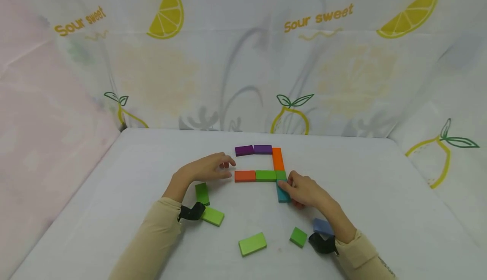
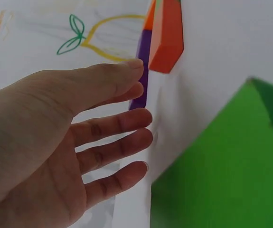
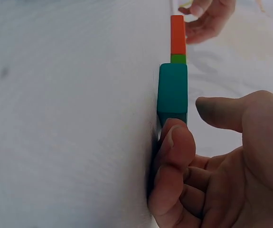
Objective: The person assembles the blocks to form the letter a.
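Observation:
My right hand (image 1: pixel 304 190) is at a teal block (image 1: pixel 283 194), its index fingertip right at the block's side. In the right wrist view the thumb stands a little apart over the teal block (image 3: pixel 173 88), and the other fingers curl loosely beside it. The teal block's end meets a small green block (image 1: pixel 280 174), in line with a longer green block (image 1: pixel 265 175) and a red-orange block (image 1: pixel 244 176). Beside the red-orange block, my left hand (image 1: pixel 207 168) hovers with relaxed, spread fingers and nothing in them, also plain in the left wrist view.
Two purple blocks (image 1: pixel 262 149) form a row behind, joined at the right by an orange block (image 1: pixel 278 159). Loose on the white table (image 1: pixel 152 153) lie a green block (image 1: pixel 202 193), light green blocks (image 1: pixel 253 244), a green square (image 1: pixel 298 237) and a blue block (image 1: pixel 322 226).

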`<state>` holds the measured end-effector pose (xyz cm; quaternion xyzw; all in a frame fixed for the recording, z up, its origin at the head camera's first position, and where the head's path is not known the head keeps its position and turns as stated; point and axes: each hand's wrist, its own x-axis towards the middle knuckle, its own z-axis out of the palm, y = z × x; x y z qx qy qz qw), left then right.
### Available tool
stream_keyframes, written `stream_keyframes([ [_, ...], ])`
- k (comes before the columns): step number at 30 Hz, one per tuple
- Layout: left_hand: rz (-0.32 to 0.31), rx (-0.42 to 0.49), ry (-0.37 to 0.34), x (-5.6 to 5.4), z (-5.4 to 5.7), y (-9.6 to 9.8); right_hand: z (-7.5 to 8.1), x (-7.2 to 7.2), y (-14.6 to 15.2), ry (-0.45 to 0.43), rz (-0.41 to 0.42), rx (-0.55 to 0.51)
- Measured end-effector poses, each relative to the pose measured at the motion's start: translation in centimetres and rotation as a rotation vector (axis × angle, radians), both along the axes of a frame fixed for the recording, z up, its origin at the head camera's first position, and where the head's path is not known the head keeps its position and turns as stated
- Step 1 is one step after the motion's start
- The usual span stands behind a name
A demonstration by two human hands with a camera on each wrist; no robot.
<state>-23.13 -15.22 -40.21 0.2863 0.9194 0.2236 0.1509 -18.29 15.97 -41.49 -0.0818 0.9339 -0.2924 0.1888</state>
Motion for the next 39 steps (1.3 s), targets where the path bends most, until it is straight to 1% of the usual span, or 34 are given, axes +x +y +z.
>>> stream_keyframes([
  [3, 0.033, -0.004, -0.007, 0.4, 0.0, -1.7, 0.0, -0.1, -0.2, -0.003, 0.005, 0.004],
  [7, 0.066, -0.007, -0.031, 0.9, 0.6, -3.5, 0.1, -0.1, -0.3, -0.007, 0.008, 0.013],
  [10, 0.098, -0.028, -0.087, 1.3, 1.0, -4.5, 0.1, -0.1, -0.3, -0.004, 0.007, 0.018],
  [12, 0.1, -0.055, -0.126, 1.6, 1.4, -5.1, 0.1, -0.1, -0.3, -0.006, 0.007, 0.018],
  [17, 0.157, -0.124, -0.242, 2.5, 2.3, -5.8, 0.0, -0.2, -0.3, -0.02, 0.004, 0.023],
  [19, 0.204, -0.152, -0.295, 2.8, 2.7, -5.8, 0.0, -0.2, -0.3, -0.018, -0.001, 0.025],
  [22, 0.242, -0.195, -0.352, 3.0, 3.3, -5.5, 0.0, -0.2, -0.2, -0.011, -0.004, 0.023],
  [23, 0.248, -0.205, -0.359, 3.0, 3.4, -5.4, 0.0, -0.2, -0.2, -0.009, -0.004, 0.021],
  [28, 0.234, -0.21, -0.348, 3.1, 3.6, -5.1, 0.0, -0.2, -0.1, -0.012, -0.004, 0.021],
  [36, 0.158, -0.227, -0.256, 3.0, 3.3, -4.5, -0.1, -0.2, -0.1, -0.015, -0.002, 0.016],
  [39, 0.14, -0.216, -0.261, 3.1, 3.1, -4.3, -0.1, -0.2, -0.1, -0.015, -0.001, 0.012],
])
